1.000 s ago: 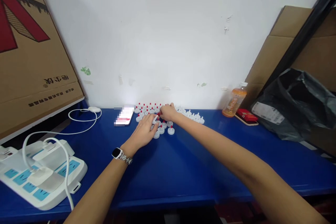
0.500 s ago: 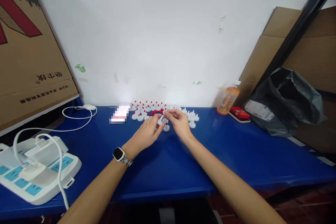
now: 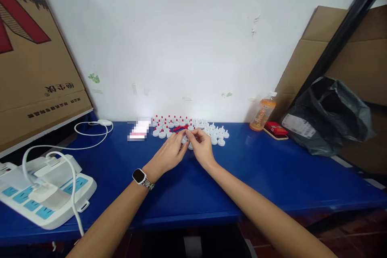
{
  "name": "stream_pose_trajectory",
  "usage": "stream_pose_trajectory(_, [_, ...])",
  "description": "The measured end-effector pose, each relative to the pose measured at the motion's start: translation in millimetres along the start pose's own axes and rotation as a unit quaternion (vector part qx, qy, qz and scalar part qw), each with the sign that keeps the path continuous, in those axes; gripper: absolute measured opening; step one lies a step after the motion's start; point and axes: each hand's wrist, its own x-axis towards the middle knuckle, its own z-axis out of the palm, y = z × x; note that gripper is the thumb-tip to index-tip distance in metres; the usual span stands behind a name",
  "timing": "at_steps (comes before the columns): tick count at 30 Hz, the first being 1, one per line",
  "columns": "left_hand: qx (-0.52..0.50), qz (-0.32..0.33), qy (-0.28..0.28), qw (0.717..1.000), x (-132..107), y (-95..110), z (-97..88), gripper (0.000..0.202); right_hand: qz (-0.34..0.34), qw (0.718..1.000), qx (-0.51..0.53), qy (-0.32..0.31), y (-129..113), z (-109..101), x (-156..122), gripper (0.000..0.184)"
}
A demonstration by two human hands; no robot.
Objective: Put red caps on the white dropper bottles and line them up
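Observation:
My left hand point(image 3: 169, 150) is closed around a white nozzle cap point(image 3: 184, 140), mostly covered by the fingers. Meeting it from the right, my right hand point(image 3: 203, 148) has thumb and forefinger pinched together at the cap's top; what sits between these fingertips is hidden. Just beyond both hands lies a small heap of red tips point(image 3: 180, 128). White caps with red tips on them point(image 3: 162, 133) stand in rows at the back left. To the right are several white caps with bare nozzles point(image 3: 221, 142). Another white cap point(image 3: 190, 147) partly shows beneath my hands.
A white power strip point(image 3: 50, 197) with a looping cable occupies the blue table's point(image 3: 272, 177) left end. At the right stand an orange drink bottle point(image 3: 263, 112), a red box point(image 3: 275, 128) on a phone-like slab, and a dark plastic bag point(image 3: 326, 117). A wall closes off the back.
My right hand has moved slightly left and its fingertips now press against the cap in my left hand. The cap is more covered than before. The view has shifted slightly.

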Motion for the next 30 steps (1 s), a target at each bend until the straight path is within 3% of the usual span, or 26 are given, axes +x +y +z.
stream_pose_trajectory(12, [0.056,-0.016,0.0,0.998,1,-1,13.0,0.064,0.007,1.0,-0.017,-0.005,0,0,-4,0.017])
stream_pose_trajectory(16, [0.08,0.005,0.017,0.997,2,-7,11.0,0.068,-0.014,0.996,-0.085,-0.029,-1,-23,4,0.015])
stream_pose_trajectory(20, [0.095,0.028,0.028,0.995,4,-11,8.8,0.043,-0.044,0.976,-0.211,-0.015,-2,-56,18,0.012])
stream_pose_trajectory(22, [0.092,0.047,0.026,0.994,4,-10,12.0,0.039,-0.046,0.962,-0.265,-0.033,2,-67,23,0.009])
stream_pose_trajectory(26, [0.107,0.1,-0.024,0.989,0,-4,22.9,0.043,-0.04,0.941,-0.31,-0.132,15,-71,22,0.009])
stream_pose_trajectory(28, [0.126,0.115,-0.05,0.984,-2,-4,25.8,0.05,-0.035,0.937,-0.305,-0.166,21,-69,20,0.019])
stream_pose_trajectory(30, [0.148,0.115,-0.063,0.98,-3,-6,25.2,0.054,-0.021,0.944,-0.289,-0.159,23,-70,21,0.032])
